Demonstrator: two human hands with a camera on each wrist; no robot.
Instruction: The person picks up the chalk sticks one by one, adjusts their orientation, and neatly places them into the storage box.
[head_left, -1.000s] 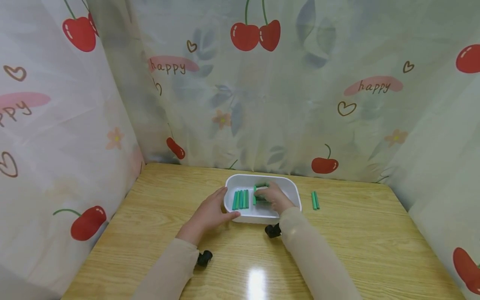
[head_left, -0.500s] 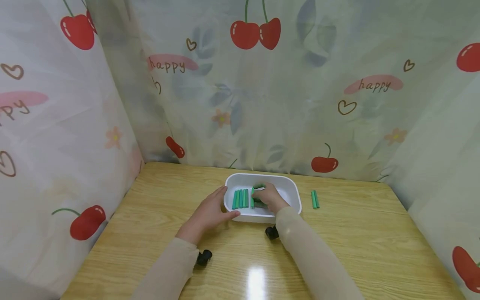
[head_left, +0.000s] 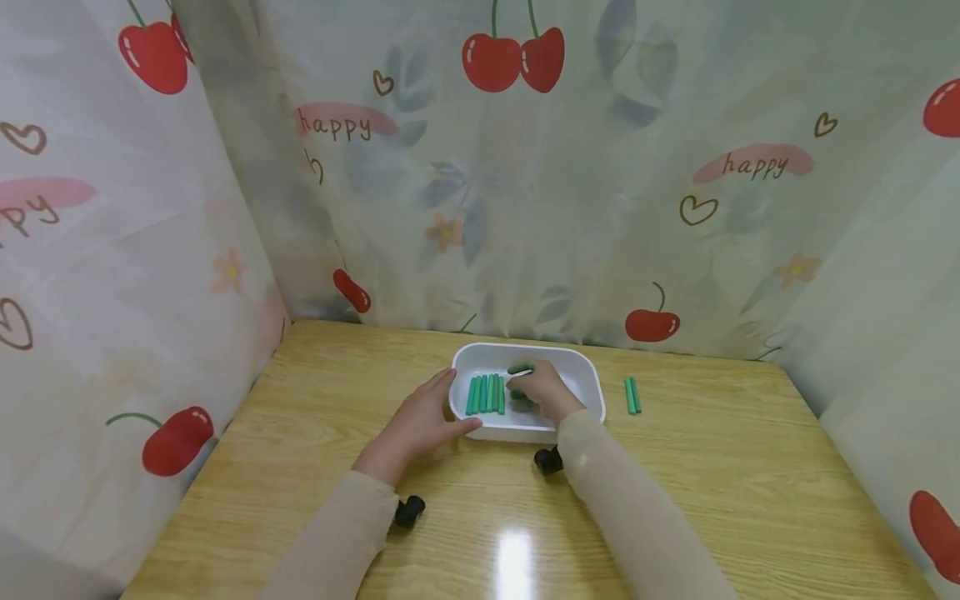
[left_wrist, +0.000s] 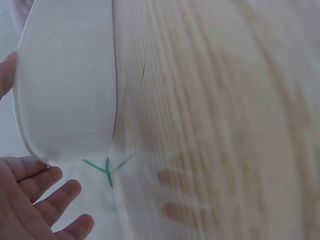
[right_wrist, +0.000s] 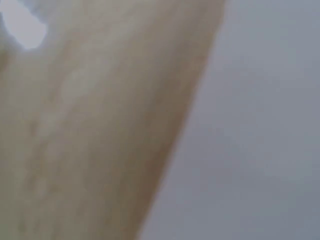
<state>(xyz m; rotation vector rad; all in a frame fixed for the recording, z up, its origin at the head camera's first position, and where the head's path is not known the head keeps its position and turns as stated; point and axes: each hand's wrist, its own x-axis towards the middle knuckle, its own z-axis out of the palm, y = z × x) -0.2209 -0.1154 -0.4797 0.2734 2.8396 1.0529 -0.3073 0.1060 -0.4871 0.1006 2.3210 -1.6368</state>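
A white rectangular tub [head_left: 587, 375] stands on the table. Inside its left half lies a row of several slim green sticks [head_left: 486, 394], some bluish green, set side by side. My left hand [head_left: 420, 423] spans the tub's left end in the head view; in the left wrist view its fingers [left_wrist: 44, 186] lie loosely extended at the rim, thumb on another side. My right hand [head_left: 547, 390] reaches into the tub just right of the row, fingertips close beside the last stick. Dark greenish patches under that hand are unclear. The right wrist view is blurred and shows no hand.
Two more green sticks [head_left: 633, 396] lie on the wooden table [head_left: 712, 467] to the right of the tub. A patterned curtain [head_left: 570, 208] rises behind the table and along both sides. Small black devices [head_left: 409, 511] sit at both wrists.
The stick that my right hand pinched has moved left and now lies at the row's right end. My fingers have come off it. My left hand keeps its place on the tub.
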